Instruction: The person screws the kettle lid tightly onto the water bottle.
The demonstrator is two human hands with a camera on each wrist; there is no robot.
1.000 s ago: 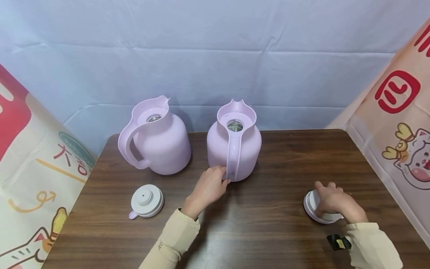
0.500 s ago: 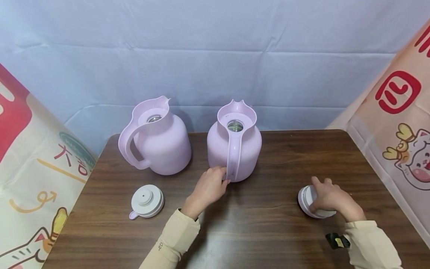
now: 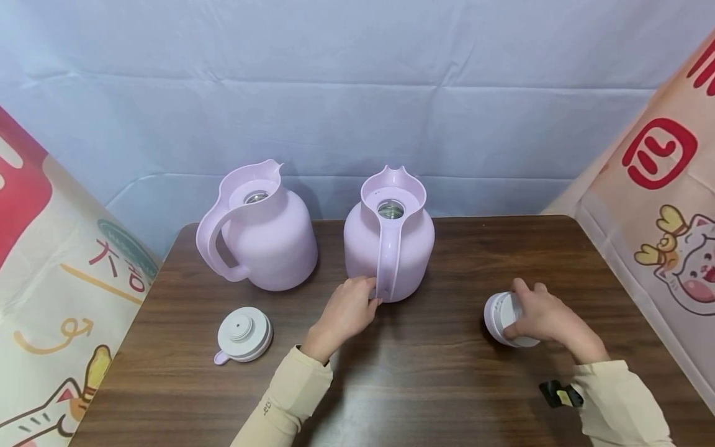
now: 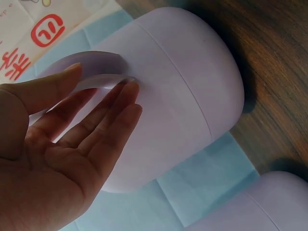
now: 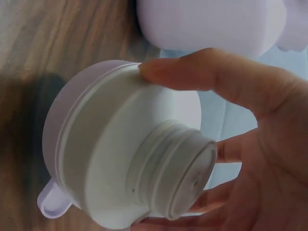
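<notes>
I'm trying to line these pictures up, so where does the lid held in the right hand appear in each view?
Head: the lid is right of centre, below mid-height, held by the right hand.
Left wrist: not in this picture.
Right wrist: close up, left of centre, its narrow end towards the palm.
Shared landmark: the brown wood-grain table, at the right in the left wrist view and the left in the right wrist view.

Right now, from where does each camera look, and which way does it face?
Head: on the head, facing forward and down at the table; left hand, right hand and both sleeves show.
Left wrist: worn there, facing the jug whose handle the left hand holds; only that hand shows.
Right wrist: worn there, facing the lid the right hand grips; only that hand shows.
Head and right wrist views share that lid.
</notes>
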